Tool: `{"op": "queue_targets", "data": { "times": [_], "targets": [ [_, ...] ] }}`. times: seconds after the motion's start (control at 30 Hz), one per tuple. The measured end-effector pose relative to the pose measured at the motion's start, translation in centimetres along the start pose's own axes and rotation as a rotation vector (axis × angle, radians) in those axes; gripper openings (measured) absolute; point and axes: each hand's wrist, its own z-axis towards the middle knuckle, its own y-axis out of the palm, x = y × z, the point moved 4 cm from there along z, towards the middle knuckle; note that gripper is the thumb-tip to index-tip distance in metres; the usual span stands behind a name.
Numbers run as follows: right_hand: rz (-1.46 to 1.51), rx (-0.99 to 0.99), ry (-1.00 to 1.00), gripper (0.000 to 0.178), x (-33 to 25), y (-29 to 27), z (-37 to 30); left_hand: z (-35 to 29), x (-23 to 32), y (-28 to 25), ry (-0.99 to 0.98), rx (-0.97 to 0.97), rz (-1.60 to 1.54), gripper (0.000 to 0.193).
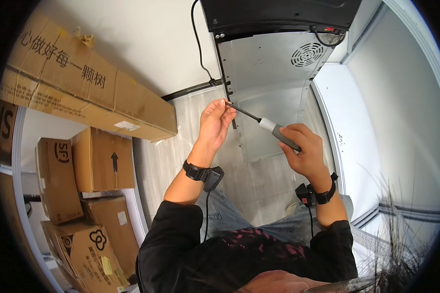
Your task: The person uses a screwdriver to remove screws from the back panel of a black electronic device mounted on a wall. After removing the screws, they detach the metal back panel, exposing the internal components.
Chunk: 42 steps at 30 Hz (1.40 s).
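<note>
My right hand (304, 149) grips the grey and white handle of a screwdriver (274, 128). Its dark shaft points up and to the left. At the shaft's tip, my left hand (216, 122) is closed in a pinch; whatever small thing the fingertips hold there, if anything, is too small to make out. Beyond both hands stands a machine with a bare metal panel (264, 73), which has a round vent grille (307, 54) and small holes along its left edge. The left fingertips are near that edge; I cannot tell whether they touch it.
Above the panel is the machine's black top section (278, 14), with a black cable (199, 49) hanging at its left. A long cardboard box (146, 115) leans at the left, over several stacked cartons (105, 163). A white partition (352, 127) runs along the right.
</note>
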Motion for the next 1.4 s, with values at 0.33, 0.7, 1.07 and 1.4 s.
{"op": "queue_targets", "data": {
  "times": [0.33, 0.7, 1.07, 1.4],
  "targets": [
    [0.572, 0.119, 0.479, 0.036, 3.3, 3.1, -3.1, 2.3, 0.5, 5.4, -0.023, -0.202, -0.054, 0.018],
    [0.932, 0.141, 0.406, 0.036, 5.3, 6.5, -0.7, 2.6, 2.6, 8.5, 0.242, -0.13, 0.264, 0.022],
    [0.324, 0.293, -0.132, 0.041, 2.0, 3.7, 10.2, 6.0, -1.4, -2.7, 0.174, 0.163, 0.823, 0.041],
    [0.141, 0.334, -0.316, 0.043, 2.2, 4.7, 13.3, 6.5, -3.3, -2.1, 0.118, 0.237, 0.687, 0.042]
  ]
}}
